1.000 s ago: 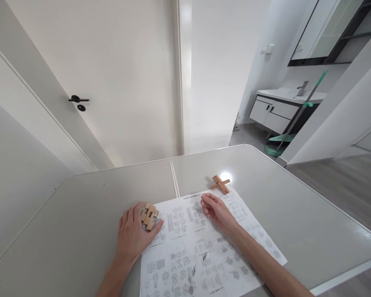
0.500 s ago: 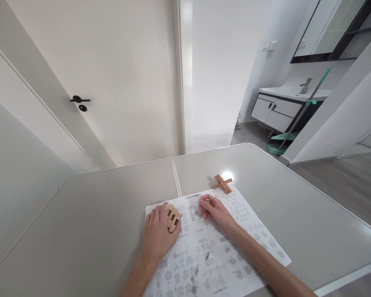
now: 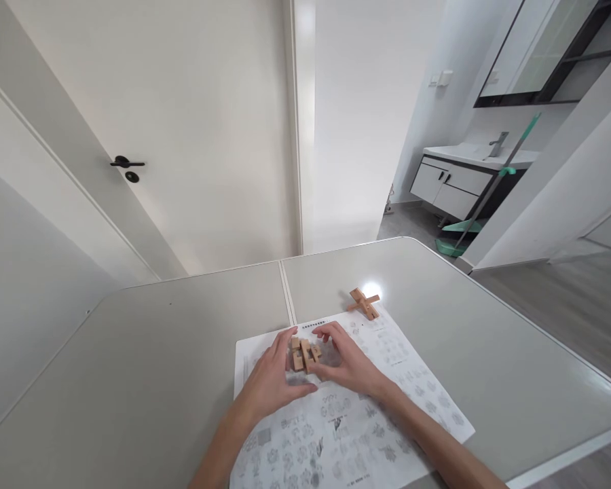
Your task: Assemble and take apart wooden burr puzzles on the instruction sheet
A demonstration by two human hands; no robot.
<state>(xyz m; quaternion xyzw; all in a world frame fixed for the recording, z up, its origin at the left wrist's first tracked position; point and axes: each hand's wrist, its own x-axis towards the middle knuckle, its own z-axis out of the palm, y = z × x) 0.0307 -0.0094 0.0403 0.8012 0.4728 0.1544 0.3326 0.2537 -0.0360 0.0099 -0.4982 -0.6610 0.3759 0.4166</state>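
Wooden puzzle (image 3: 304,353) of interlocked pale bars, caught between the fingertips of both hands. Pressed on one side by the curled fingers of the left hand (image 3: 271,382), thumb stretched out beneath; met on the other side by the bent fingers of the right hand (image 3: 350,365), so closed on from both sides. Hard to tell whether lifted clear or resting on the paper below the fingers. Directly under fingers and palms, a printed sheet (image 3: 397,380) covered in small grey diagrams, lying flat and running back along both forearms toward the near edge. Just beyond the right fingertips, at the far corner of the sheet, a wooden cross (image 3: 364,303) of two crossed bars, apart from both hands and beside a bright spot of glare. Beneath everything, a grey table (image 3: 132,353) with a seam running away from the fingers down its middle. Well beyond the fingertips, a white door (image 3: 208,136) with a black handle (image 3: 127,163). Far off past the right hand, a vanity cabinet (image 3: 451,189) with a tap (image 3: 497,144) on top and a green mop (image 3: 466,227) leaning against it.
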